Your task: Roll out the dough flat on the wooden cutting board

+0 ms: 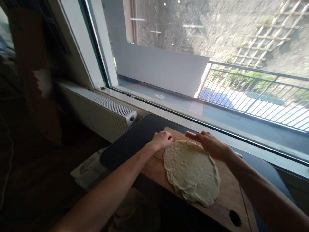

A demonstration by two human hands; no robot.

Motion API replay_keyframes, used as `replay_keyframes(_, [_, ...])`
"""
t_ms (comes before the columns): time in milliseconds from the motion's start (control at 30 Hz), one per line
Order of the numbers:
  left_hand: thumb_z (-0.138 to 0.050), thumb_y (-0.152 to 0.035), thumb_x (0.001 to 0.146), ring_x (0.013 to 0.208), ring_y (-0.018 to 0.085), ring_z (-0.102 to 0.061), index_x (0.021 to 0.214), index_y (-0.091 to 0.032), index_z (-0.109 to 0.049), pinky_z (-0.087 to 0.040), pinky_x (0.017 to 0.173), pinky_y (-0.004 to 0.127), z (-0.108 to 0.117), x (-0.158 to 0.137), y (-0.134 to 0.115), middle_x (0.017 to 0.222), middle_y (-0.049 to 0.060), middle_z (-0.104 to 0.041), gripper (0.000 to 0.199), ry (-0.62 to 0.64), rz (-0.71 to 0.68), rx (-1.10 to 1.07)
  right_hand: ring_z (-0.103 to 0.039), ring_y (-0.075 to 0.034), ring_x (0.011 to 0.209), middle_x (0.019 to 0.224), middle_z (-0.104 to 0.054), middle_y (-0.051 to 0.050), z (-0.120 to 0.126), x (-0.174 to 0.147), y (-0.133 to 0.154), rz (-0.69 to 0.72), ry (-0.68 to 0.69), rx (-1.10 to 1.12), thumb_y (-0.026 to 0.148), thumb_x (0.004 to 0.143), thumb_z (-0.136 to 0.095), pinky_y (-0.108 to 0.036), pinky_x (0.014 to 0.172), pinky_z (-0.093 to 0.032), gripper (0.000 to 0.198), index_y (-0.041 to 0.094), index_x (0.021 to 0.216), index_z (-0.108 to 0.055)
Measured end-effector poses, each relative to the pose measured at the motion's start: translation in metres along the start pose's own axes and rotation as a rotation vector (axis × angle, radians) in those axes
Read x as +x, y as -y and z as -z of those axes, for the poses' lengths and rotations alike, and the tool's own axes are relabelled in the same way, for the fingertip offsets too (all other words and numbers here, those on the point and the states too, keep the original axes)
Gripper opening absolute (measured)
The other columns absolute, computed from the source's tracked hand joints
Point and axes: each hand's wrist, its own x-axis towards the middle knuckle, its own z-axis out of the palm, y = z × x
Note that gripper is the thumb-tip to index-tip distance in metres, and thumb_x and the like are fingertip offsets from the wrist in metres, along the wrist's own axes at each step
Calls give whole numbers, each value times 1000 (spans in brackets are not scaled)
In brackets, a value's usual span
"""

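Note:
A flattened, uneven round of pale dough lies on a wooden cutting board. My left hand is closed with its fingers curled, at the dough's far left edge. Whether it holds anything is hidden. My right hand is closed over a wooden rolling pin at the dough's far edge. One end of the pin sticks out left of the fingers; the hand and wrist cover much of the rest.
Beneath the board is a dark table with rounded corners, up against the window sill. A white radiator stands to the left. The board has a round hole near its right end. Outside is a metal railing.

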Motion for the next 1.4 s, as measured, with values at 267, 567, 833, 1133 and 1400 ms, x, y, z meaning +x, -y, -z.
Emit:
replay_keyframes(267, [-54,-39,76,81,24,-65,78,-16,-69,-46,69,28,-14,42,-30,83,9,-71,27,165,75,34,-53,-22,91,100,-57,-13,-8,-17,-4,-136,81,19,13,85,-45,-32,79,-38,18,17,97,-59])
replay_keyframes(567, [-58,-54,71,84,25,-64,80,-17,-69,-46,68,27,-17,43,-25,87,9,-70,40,122,69,43,-50,-21,92,103,-55,-11,-10,-7,-14,-124,-58,66,18,88,-44,-31,79,-38,23,19,107,-57])
replay_keyframes(833, [-55,-47,77,88,22,-63,82,-21,-64,-45,72,28,-11,-1,7,93,6,-69,28,33,75,45,-49,-21,96,106,-53,-10,-15,12,5,-3,1,-43,9,85,-44,-30,79,-39,28,19,109,-54])
replay_keyframes(1133, [-61,-41,71,94,23,-60,89,-25,-64,-41,77,34,-10,-17,26,96,2,-66,24,30,-12,43,-51,-20,97,106,-55,-9,-9,35,22,145,23,-78,5,82,-49,-31,85,-39,33,17,113,-50])
replay_keyframes(1400, [-61,-36,72,93,22,-56,92,-24,-63,-41,78,32,-9,-33,40,98,3,-61,24,-13,-86,46,-51,-20,98,107,-55,-8,-10,43,33,242,-14,-137,3,83,-45,-33,85,-41,40,17,120,-47])
